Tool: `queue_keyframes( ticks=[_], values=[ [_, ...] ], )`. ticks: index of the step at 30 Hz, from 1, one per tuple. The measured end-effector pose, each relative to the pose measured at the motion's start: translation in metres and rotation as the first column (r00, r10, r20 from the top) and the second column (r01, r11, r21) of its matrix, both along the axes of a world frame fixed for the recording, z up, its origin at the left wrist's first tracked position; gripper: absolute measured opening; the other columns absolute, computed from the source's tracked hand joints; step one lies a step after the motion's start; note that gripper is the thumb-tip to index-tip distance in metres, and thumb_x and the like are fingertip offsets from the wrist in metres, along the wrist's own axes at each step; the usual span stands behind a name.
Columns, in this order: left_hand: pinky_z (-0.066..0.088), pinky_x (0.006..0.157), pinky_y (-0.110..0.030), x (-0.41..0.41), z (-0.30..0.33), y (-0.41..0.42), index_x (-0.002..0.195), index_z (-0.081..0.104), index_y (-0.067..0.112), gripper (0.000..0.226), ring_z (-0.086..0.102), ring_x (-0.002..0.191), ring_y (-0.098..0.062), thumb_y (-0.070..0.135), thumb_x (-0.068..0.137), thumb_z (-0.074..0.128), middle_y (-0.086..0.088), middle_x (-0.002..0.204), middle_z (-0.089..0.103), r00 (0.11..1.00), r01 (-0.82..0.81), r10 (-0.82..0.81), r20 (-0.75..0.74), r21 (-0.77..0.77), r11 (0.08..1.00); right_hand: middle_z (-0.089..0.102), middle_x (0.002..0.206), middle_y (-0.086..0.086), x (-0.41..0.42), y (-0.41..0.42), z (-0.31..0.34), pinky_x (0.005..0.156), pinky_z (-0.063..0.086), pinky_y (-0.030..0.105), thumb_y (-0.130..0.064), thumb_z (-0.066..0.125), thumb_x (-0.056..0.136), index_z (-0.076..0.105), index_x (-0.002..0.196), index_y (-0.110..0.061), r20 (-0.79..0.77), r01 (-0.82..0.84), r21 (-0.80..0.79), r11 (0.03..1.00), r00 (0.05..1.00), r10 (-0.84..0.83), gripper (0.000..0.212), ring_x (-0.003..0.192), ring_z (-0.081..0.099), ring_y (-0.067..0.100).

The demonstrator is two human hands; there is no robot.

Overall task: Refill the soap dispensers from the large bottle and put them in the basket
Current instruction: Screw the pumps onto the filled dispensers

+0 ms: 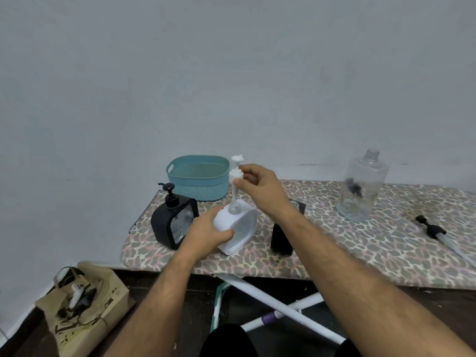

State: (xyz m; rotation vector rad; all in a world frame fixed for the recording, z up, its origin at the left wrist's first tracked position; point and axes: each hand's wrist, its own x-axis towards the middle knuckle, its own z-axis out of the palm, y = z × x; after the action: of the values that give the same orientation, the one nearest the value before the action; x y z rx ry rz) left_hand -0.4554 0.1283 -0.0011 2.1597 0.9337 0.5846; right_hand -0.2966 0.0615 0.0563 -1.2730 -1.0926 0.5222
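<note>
The left hand wraps its curled fingers around the white rounded plastic soap dispenser, thumb across its front, holding it tilted on the leopard-print ironing board. The right hand pinches the white plastic pump head between thumb and fingertips, its tube reaching down into the dispenser's clear neck just below those fingers. Beyond the fingers sits the teal woven plastic basket; the large clear plastic bottle stands uncapped, well apart to the right.

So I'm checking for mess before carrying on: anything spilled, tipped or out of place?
No spill shows. A black pump lies loose on the ironing board, apart from any bottle, and the large bottle stands uncapped.
</note>
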Motion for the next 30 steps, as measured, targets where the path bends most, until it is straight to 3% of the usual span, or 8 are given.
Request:
queue_keyframes(
  ticks=[4,10,14,18,22,24,27,30],
  values=[
    [0.058,0.076,-0.047,-0.004,0.001,0.002,0.127,0.053,0.029,0.063,0.064,0.089,-0.017,0.038,0.066,0.065,0.006,0.103,0.065,1.000,0.024,-0.024,-0.001,-0.005,1.000,0.075,0.105,0.005,-0.006,0.001,-0.021,0.090,0.054,0.026,-0.003,0.069,0.085,0.067,0.114,-0.009,0.085,-0.018,-0.118,0.993,0.996,0.028,0.030,0.097,0.071,0.014],
    [0.052,0.076,-0.031,-0.005,-0.011,-0.006,0.132,0.046,0.034,0.064,0.061,0.091,-0.004,0.040,0.070,0.059,0.009,0.109,0.063,0.995,0.030,-0.027,0.092,-0.032,0.999,0.074,0.100,0.004,-0.007,0.000,-0.032,0.091,0.056,0.037,-0.004,0.072,0.078,0.069,0.105,-0.012,0.163,0.052,-0.199,0.979,0.986,-0.019,0.029,0.096,0.070,0.019],
    [0.046,0.073,-0.021,-0.006,-0.016,-0.001,0.138,0.035,0.028,0.061,0.058,0.096,-0.005,0.023,0.085,0.065,0.007,0.117,0.054,0.989,0.057,-0.046,0.138,-0.080,0.995,0.072,0.099,0.003,-0.011,0.001,-0.032,0.084,0.053,0.035,-0.011,0.079,0.074,0.067,0.102,-0.011,0.260,0.129,-0.231,0.964,0.963,-0.066,0.030,0.094,0.067,0.018],
    [0.046,0.067,-0.016,-0.006,-0.017,0.002,0.129,0.039,0.028,0.052,0.059,0.093,-0.005,0.013,0.087,0.065,0.007,0.112,0.054,0.980,0.066,-0.041,0.194,-0.122,0.990,0.065,0.110,-0.003,-0.015,-0.001,-0.033,0.075,0.043,0.022,-0.025,0.080,0.075,0.065,0.113,-0.015,0.334,0.196,-0.252,0.948,0.937,-0.105,0.042,0.097,0.059,0.012],
    [0.048,0.062,-0.009,-0.004,-0.024,0.000,0.127,0.043,0.030,0.049,0.060,0.093,-0.007,0.009,0.088,0.065,0.006,0.112,0.056,0.961,0.078,-0.027,0.275,-0.178,0.981,0.065,0.123,-0.001,-0.011,0.001,-0.036,0.087,0.043,0.028,-0.018,0.070,0.083,0.065,0.121,-0.017,0.183,0.104,-0.307,0.946,0.982,-0.049,0.038,0.111,0.060,0.016],
    [0.049,0.065,-0.009,-0.005,-0.027,0.000,0.129,0.043,0.030,0.050,0.061,0.100,-0.011,0.011,0.090,0.066,0.002,0.117,0.056,0.950,0.094,-0.028,0.311,-0.200,0.975,0.069,0.115,0.002,-0.011,0.002,-0.036,0.089,0.046,0.031,-0.013,0.068,0.083,0.070,0.111,-0.015,0.079,0.049,-0.315,0.948,0.997,-0.025,0.028,0.106,0.063,0.017],
    [0.049,0.072,-0.010,-0.006,-0.030,0.002,0.128,0.042,0.035,0.049,0.060,0.106,-0.010,0.017,0.091,0.068,0.004,0.121,0.055,0.941,0.122,-0.046,0.335,-0.211,0.970,0.072,0.097,0.004,-0.014,0.002,-0.039,0.081,0.048,0.030,-0.012,0.073,0.082,0.072,0.092,-0.013,0.012,0.052,-0.275,0.960,0.999,-0.051,0.010,0.088,0.063,0.013],
    [0.049,0.078,-0.013,-0.008,-0.030,0.003,0.127,0.041,0.038,0.050,0.059,0.108,-0.006,0.016,0.091,0.068,0.008,0.123,0.054,0.934,0.149,-0.067,0.351,-0.213,0.966,0.070,0.097,0.005,-0.021,0.001,-0.044,0.077,0.049,0.032,-0.021,0.080,0.078,0.067,0.098,-0.012,0.023,0.133,-0.241,0.961,0.991,-0.131,0.025,0.084,0.062,0.013]
  ],
)
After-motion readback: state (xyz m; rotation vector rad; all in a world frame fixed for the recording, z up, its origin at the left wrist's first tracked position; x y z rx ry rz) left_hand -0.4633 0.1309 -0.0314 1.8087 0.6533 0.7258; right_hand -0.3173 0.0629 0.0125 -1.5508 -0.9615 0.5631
